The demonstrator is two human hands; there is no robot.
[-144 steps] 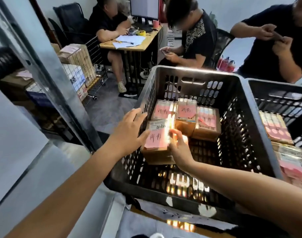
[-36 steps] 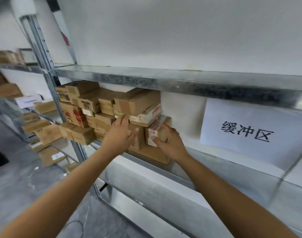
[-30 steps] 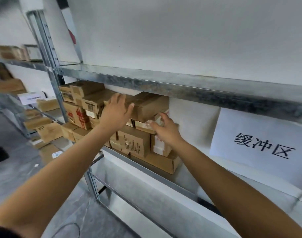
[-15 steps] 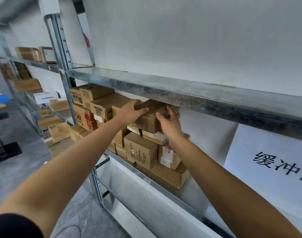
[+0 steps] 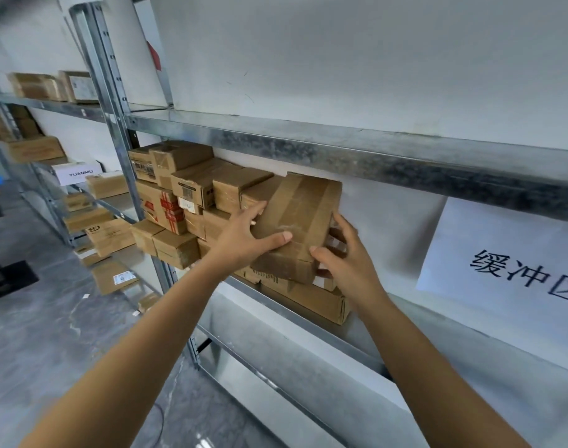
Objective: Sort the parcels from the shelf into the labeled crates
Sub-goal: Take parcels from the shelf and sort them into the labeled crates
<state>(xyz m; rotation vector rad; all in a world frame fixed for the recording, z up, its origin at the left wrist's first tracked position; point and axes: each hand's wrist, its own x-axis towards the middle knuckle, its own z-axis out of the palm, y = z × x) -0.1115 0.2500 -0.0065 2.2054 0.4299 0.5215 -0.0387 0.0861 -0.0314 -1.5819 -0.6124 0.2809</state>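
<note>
Steel shelf [image 5: 340,156] holds stacked cartons [image 5: 192,185]; left hand [image 5: 243,240] and right hand [image 5: 347,266] flank the tilted top parcel [image 5: 300,215], fingers [image 5: 342,226] curled round its near end, long axis pointing away into the shelf.

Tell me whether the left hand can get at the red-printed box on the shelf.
Probably yes: the red-printed box faces the aisle with nothing before it, close beside the left hand. But that hand grips the tilted parcel with the right hand, so it must let go first.
</note>
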